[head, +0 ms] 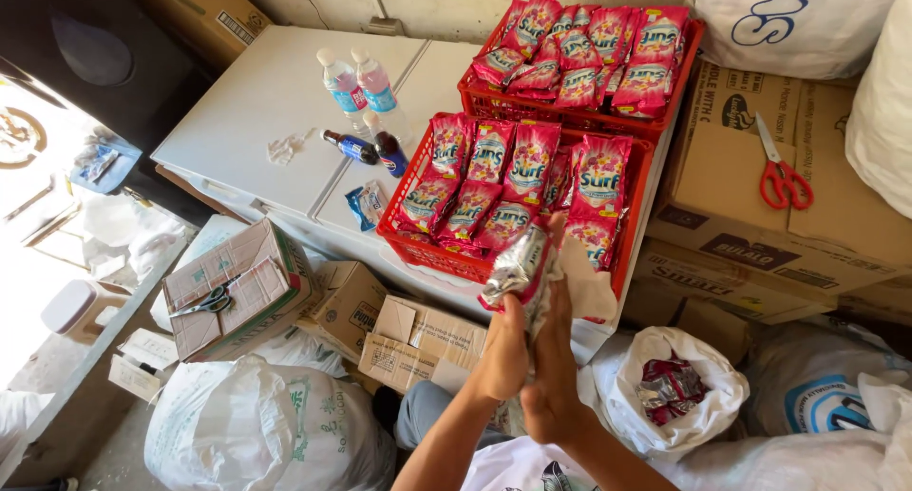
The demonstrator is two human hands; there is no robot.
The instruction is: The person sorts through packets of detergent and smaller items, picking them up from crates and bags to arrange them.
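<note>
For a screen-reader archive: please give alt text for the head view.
Two hands, left hand and right hand, hold a bundle of sachets at a red crate filled with pink sachets, on a white chest freezer. Red scissors lie on cardboard boxes.

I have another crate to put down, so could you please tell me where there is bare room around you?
The white chest top is bare left of the water bottles. Cardboard is bare left of the red scissors. Both red baskets are packed with sachets, and the floor is crowded with boxes and sacks.
</note>
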